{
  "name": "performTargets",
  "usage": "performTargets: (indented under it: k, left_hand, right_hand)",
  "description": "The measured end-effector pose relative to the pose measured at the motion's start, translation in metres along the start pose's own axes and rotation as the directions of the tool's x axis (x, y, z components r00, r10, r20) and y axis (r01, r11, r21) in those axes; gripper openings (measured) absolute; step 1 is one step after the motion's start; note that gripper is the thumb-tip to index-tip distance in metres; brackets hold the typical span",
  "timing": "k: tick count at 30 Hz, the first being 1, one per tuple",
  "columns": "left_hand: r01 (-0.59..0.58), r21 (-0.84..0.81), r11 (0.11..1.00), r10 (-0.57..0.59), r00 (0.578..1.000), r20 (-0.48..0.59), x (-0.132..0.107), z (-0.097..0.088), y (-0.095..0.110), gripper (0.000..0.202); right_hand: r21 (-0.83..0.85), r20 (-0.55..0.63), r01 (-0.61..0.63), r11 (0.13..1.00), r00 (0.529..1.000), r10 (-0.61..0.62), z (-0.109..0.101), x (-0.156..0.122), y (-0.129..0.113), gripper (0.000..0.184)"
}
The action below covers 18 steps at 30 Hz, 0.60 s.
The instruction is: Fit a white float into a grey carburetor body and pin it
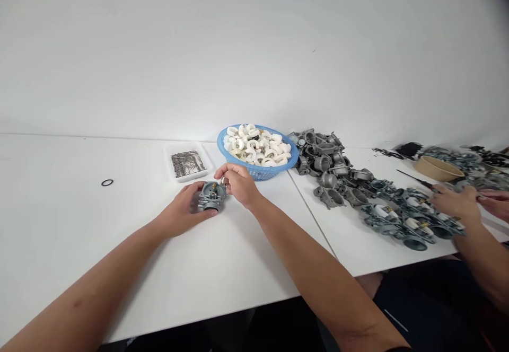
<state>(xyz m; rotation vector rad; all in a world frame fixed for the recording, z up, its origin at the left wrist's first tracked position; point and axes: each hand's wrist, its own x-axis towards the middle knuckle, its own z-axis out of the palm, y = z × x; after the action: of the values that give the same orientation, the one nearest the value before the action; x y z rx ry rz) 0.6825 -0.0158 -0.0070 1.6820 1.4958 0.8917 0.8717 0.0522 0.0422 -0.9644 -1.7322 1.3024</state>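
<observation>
My left hand (181, 211) is wrapped round a grey metal carburetor body (211, 195), its thumb along the near side. The carburetor's open bowl side faces up and shows a brass jet in the middle. At the carburetor's right edge, the fingers of my right hand (237, 183) are closed in a pinch. Whatever they hold is too small or too hidden to name. Just behind the hands stands a blue plastic basket (260, 173) heaped with white carburetor floats (254, 145). A white tray (169, 167) of thin metal pins (186, 163) lies to its left.
A black O-ring (107, 182) lies at the left. Right of the basket are piled grey metal bowls (324, 153), then several carburetors with white floats (413, 217). A co-worker's hands (457, 203) work at the far right, near a screwdriver (413, 178) and a cardboard ring (437, 168).
</observation>
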Motion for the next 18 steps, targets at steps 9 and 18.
performTargets:
  k: [9,18]
  left_hand:
    - [-0.060,-0.029,0.998,0.061,0.998,0.021,0.000,0.000,0.005,0.070]
    - [-0.109,0.010,0.994,0.108,0.991,0.074,0.000,-0.002,-0.001,0.069]
  right_hand:
    - [0.291,-0.089,-0.001,0.957,0.996,0.028,0.014,0.000,-0.007,0.011]
    - [0.396,-0.197,0.127,0.910,0.979,-0.051,0.023,0.008,0.004,0.014]
